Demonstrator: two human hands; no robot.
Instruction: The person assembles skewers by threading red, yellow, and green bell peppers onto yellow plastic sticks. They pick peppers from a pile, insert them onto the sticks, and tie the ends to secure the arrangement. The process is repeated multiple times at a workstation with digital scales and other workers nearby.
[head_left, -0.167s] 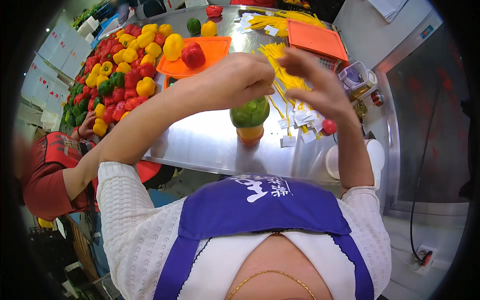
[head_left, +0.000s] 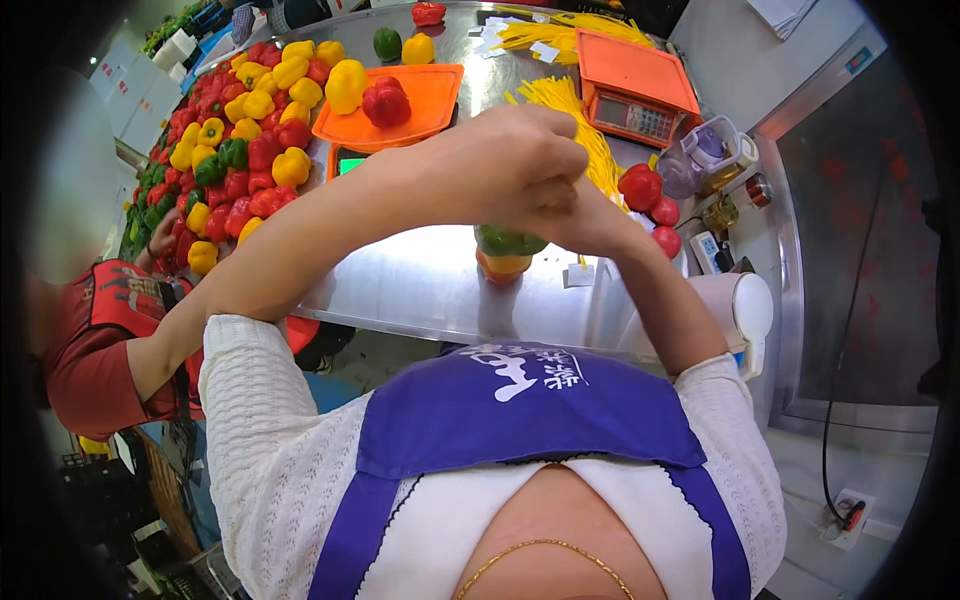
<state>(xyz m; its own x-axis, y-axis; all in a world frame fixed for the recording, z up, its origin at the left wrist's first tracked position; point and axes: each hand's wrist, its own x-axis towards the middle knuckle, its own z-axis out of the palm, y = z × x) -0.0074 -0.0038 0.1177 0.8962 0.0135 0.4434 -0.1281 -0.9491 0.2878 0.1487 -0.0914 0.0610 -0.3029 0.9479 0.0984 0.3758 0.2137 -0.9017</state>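
Observation:
My left hand (head_left: 530, 165) is closed into a fist above the table, its grip hiding whatever is in it. Close against it comes my right hand (head_left: 597, 218), with its fingers hidden behind and blurred against the left. Directly below both hands stands a green bell pepper (head_left: 508, 242) over a yellow-orange one (head_left: 503, 266), stacked upright on the metal table (head_left: 410, 285). Their upper part is covered by my hands. Beyond my right hand lies a bundle of yellow ties (head_left: 560, 95) with white tags (head_left: 579, 275).
A heap of red, yellow and green peppers (head_left: 240, 150) covers the left. An orange scale tray (head_left: 430, 100) holds two peppers; another orange scale (head_left: 640, 85) stands at the far right. Red peppers (head_left: 640, 187) and a jug (head_left: 705, 150) sit rightward. A co-worker's red sleeve (head_left: 100, 365) is at left.
My right hand, spread and apart before, has swung left and nearer to meet my left hand. My left hand has shifted slightly right. Red peppers at the right are now uncovered.

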